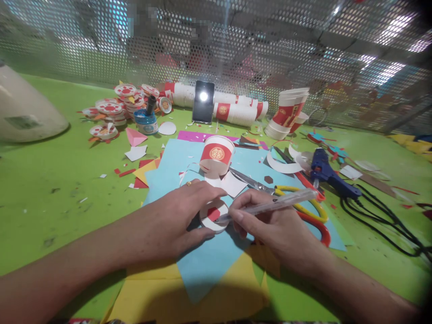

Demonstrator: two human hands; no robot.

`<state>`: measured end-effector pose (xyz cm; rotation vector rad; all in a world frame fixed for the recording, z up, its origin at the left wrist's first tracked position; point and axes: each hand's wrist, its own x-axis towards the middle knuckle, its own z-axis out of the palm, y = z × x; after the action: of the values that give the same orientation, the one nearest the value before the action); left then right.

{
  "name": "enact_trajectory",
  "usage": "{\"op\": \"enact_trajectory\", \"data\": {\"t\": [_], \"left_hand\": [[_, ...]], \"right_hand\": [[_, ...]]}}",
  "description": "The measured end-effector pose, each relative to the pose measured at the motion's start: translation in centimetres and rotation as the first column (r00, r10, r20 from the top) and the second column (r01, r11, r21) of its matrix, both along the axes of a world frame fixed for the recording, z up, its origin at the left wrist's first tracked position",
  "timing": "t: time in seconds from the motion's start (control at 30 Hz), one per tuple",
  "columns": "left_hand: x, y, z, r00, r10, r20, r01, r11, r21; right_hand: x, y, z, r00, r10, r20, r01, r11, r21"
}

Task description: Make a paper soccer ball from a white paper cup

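Observation:
My left hand (194, 211) curls around the left side of a small round white paper cup base (221, 227), thumb and fingers on its rim. A red paper hexagon (213, 213) lies in the middle of that base. Pinched in my right hand (259, 213) is a clear-barrelled pen (280, 202), its tip at the edge of the red piece. Just beyond, a red and white paper cup (217, 155) stands upright on light blue paper (168, 180). Scissors (258, 183) with yellow and red handles lie partly behind my right hand.
A blue glue gun (334, 175) with a black cable lies at right. Stacked paper cups (236, 113), a phone (203, 102), a blue jar (146, 121) and several decorated cup pieces (110, 108) stand at the back. Paper scraps dot the green table (67, 189); a perforated screen (216, 40) rises behind.

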<state>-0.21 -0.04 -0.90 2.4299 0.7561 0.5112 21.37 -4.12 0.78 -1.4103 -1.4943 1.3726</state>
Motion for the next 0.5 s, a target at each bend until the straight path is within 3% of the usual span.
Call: {"op": "enact_trajectory", "data": {"t": [0.27, 0.5], "left_hand": [[0.06, 0.1, -0.06, 1.0, -0.001, -0.003, 0.001, 1.0, 0.007], [0.07, -0.01, 0.14, 1.0, 0.0, -0.011, 0.0, 1.0, 0.0]], "right_hand": [[0.05, 0.03, 0.11, 0.998, 0.018, 0.063, -0.02, 0.999, 0.033], [-0.03, 0.12, 0.19, 1.0, 0.007, 0.018, -0.007, 1.0, 0.003]]}}
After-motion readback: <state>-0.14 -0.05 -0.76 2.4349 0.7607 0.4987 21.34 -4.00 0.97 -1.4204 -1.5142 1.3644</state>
